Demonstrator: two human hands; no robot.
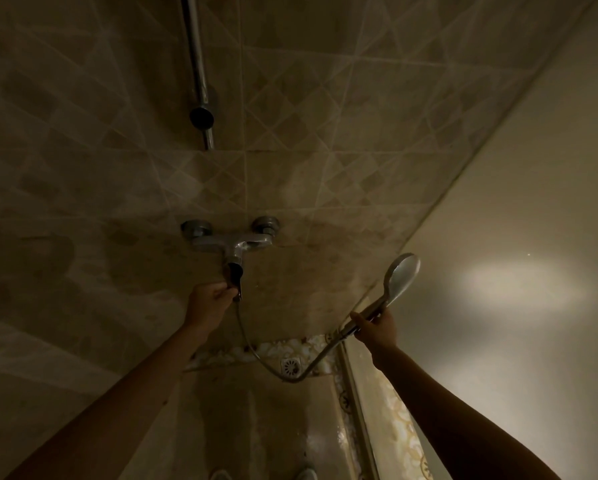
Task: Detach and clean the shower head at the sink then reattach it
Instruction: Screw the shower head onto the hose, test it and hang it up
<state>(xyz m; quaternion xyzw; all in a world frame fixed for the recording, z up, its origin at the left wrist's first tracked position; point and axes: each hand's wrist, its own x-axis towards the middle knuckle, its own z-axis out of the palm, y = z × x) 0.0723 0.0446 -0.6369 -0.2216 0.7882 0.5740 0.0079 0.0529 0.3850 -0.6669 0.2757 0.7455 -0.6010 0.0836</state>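
- Head view, looking down the tiled shower wall (325, 161) in poor light: the right hand (375, 329) was curled round the handle of the shower head (399, 277), thumb on top, so those fingers held it fast.
- The head's round face stood above and to the right of the right fingers, tilted up toward the plain side wall (515, 237) and apart from it.
- From below the right fingers the hose (292, 377) ran down, sagged in a loop over the floor and rose to the left fingers.
- The left hand (207, 303) reached up under the mixer tap (233, 242); its fingers were bent narrowly at the hose nut (236, 296) beneath the tap's lever, and they seemed to pinch it, though the gloom blurred the contact.
- The tap sat on the wall just above the left fingers, fixed by two round fittings.
- Well above both hands the riser rail (197, 64) ran up the wall with a dark round bracket near its lower end.
- Below the hose loop, between the two forearms, lay a square floor drain (291, 366) in a pebble-patterned strip; what lay in it I could not tell.
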